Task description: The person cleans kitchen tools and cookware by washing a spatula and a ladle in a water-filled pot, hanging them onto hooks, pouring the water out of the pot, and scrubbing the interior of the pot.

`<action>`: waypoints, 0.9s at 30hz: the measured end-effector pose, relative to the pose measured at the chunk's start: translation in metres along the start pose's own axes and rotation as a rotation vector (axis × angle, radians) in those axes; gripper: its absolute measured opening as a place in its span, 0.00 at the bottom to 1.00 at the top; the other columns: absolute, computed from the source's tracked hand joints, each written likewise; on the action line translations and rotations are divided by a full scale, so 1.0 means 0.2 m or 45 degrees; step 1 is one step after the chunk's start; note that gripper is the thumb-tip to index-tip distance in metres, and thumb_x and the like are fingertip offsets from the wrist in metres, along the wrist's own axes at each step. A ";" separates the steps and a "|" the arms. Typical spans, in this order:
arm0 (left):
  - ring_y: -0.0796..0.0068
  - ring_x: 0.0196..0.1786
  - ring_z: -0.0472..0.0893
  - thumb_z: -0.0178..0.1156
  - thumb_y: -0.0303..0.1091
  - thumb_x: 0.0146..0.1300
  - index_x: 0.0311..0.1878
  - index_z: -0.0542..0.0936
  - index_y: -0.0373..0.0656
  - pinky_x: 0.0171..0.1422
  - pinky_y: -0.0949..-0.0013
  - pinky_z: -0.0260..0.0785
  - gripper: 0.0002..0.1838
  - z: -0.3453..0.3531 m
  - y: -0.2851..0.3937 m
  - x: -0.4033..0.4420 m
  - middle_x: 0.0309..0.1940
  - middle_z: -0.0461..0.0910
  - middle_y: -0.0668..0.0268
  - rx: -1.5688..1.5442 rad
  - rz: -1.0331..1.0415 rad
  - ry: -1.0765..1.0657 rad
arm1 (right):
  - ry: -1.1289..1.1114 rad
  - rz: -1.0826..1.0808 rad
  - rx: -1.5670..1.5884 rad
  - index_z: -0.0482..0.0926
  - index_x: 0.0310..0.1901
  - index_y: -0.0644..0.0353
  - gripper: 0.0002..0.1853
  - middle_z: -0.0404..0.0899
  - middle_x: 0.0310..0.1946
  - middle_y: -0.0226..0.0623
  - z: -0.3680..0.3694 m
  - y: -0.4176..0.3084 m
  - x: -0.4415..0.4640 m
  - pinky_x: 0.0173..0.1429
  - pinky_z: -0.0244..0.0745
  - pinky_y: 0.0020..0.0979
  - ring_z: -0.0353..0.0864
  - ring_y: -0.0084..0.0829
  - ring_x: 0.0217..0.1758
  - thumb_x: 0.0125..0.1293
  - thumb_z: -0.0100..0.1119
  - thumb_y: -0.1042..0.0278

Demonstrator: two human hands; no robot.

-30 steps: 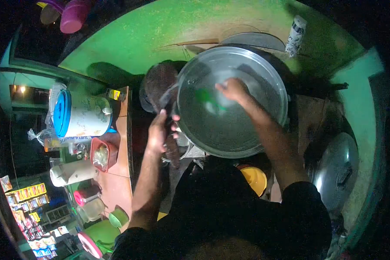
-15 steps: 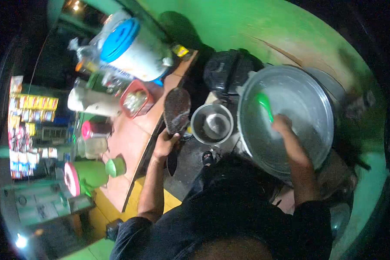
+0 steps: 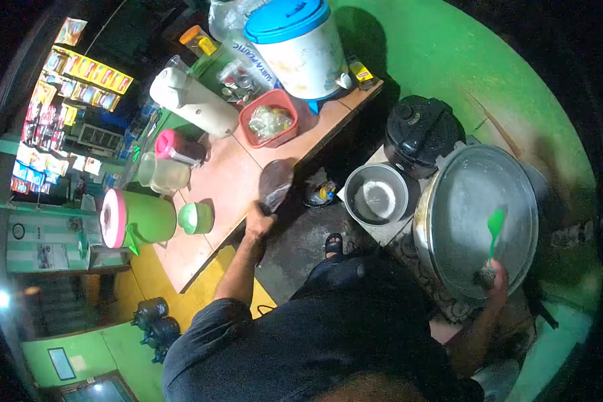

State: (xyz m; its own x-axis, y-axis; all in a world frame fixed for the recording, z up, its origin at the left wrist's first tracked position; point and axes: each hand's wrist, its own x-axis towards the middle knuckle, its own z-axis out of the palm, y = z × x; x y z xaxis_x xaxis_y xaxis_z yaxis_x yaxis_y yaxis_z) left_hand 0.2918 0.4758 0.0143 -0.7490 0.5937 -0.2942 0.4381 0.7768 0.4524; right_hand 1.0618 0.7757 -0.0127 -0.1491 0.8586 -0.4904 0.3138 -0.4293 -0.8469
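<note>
My left hand is closed on the end of a dark, flat, oval object at the edge of the tiled counter. At the right, my right hand grips the lower end of a green spoon over a large round metal pot. Something mesh-like and dark shows beside that hand, too blurred to name. Between the pot and the counter sits a smaller metal pot with a whitish patch inside.
A black rice cooker stands behind the small pot. On the counter are a blue-lidded white container, a red basket, a white flask, a green bowl and a green jug.
The view has swung left toward the counter. My left hand has carried the dark oval object away from the big pot to the counter edge. My right hand still holds the green spoon.
</note>
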 end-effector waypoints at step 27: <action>0.72 0.51 0.77 0.57 0.41 0.69 0.57 0.73 0.44 0.54 0.63 0.70 0.17 0.90 2.34 -0.68 0.49 0.78 0.63 -1.188 0.301 -1.587 | -0.577 -0.202 0.823 0.77 0.40 0.62 0.13 0.79 0.35 0.39 0.80 -0.58 -0.22 0.50 0.78 0.39 0.80 0.32 0.37 0.66 0.56 0.60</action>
State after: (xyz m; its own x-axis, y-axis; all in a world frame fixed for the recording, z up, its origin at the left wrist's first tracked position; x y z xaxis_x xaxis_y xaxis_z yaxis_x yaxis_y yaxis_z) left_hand 0.6870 0.7965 0.1141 0.3603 0.8366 -0.4126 -0.3206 0.5265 0.7874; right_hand 0.8808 0.7434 0.0745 -0.5556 0.7856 -0.2723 -0.3273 -0.5077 -0.7969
